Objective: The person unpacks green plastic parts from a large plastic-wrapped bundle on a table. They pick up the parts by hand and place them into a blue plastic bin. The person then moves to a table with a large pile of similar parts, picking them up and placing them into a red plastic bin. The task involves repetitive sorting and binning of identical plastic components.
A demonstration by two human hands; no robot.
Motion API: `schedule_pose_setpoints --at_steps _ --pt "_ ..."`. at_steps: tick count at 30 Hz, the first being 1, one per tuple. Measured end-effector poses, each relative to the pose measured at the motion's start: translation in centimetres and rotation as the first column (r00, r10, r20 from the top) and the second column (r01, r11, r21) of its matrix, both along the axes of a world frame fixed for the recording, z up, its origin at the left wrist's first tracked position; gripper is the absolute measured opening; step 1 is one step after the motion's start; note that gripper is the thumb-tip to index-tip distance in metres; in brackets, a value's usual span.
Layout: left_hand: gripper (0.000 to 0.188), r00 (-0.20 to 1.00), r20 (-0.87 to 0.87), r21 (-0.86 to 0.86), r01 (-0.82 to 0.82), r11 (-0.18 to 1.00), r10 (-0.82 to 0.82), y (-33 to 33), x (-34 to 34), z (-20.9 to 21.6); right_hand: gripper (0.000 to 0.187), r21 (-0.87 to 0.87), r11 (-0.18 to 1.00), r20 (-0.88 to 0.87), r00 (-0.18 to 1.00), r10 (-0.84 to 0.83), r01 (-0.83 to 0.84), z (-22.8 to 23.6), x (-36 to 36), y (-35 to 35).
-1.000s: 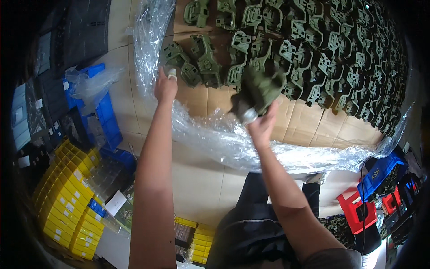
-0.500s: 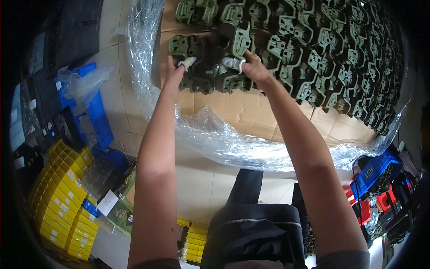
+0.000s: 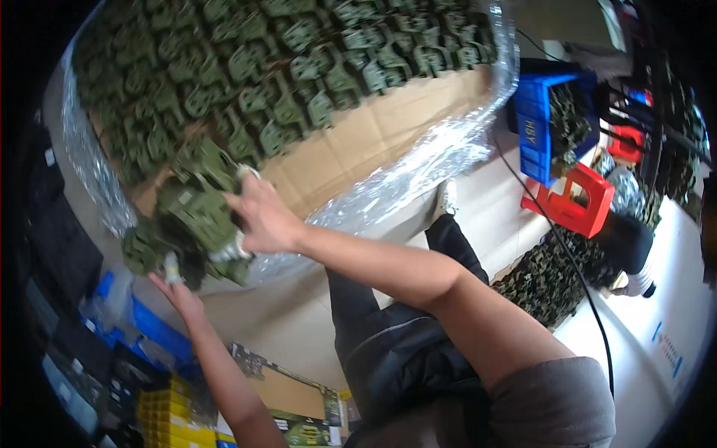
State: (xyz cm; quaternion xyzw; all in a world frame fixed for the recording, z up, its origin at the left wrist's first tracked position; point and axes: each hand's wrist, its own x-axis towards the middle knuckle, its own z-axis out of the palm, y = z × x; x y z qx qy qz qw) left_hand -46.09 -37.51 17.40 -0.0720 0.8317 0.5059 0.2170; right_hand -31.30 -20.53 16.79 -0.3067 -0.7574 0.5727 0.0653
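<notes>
Between my two hands is a cluster of olive-green moulded plastic parts (image 3: 196, 216), lifted off the cardboard and slightly blurred. My right hand (image 3: 266, 215) grips the cluster from its right side, thumb and fingers pressed to it. My left hand (image 3: 179, 296) is closed on the lower left end of the same cluster; part of its fingers is hidden behind the parts. White coverings show on some fingertips of both hands. Beyond the cluster, rows of matching green parts (image 3: 246, 63) lie close together on a brown cardboard sheet (image 3: 351, 153).
Crumpled clear plastic film (image 3: 418, 175) edges the cardboard. At the right stand a blue crate (image 3: 532, 123) holding camouflage-patterned pieces and a red plastic piece (image 3: 579, 205). A black cable (image 3: 556, 235) hangs across the right side. Yellow bins (image 3: 168, 414) and a flat carton (image 3: 295, 392) are lower left.
Both hands have closed on a cluster of green parts and lifted it from the cardboard. The view has turned right, and the cluster is now at the near left.
</notes>
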Motion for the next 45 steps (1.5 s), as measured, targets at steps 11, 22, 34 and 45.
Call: schedule_pose_setpoints --at_steps 11,22,34,45 --pt "0.062 0.884 0.071 0.101 0.454 0.885 -0.461 10.3 33.1 9.8 0.059 0.100 0.951 0.198 0.931 -0.306 0.292 17.1 38.0 7.9" --pt "0.058 0.800 -0.237 0.784 0.493 0.377 -0.551 35.2 54.2 34.5 0.047 0.594 0.573 -0.379 0.825 -0.419 0.565 44.1 61.3 24.0" --pt "0.075 0.653 -0.393 0.852 0.523 0.010 -0.648 57.6 95.4 56.4 0.047 0.853 -0.087 -0.468 0.679 -0.565 0.515 68.9 96.4 32.0" --pt "0.071 0.805 -0.359 0.776 0.539 0.328 -0.472 79.9 110.3 55.7 0.046 0.850 0.389 -0.097 0.831 -0.548 0.356 69.8 113.9 64.5"
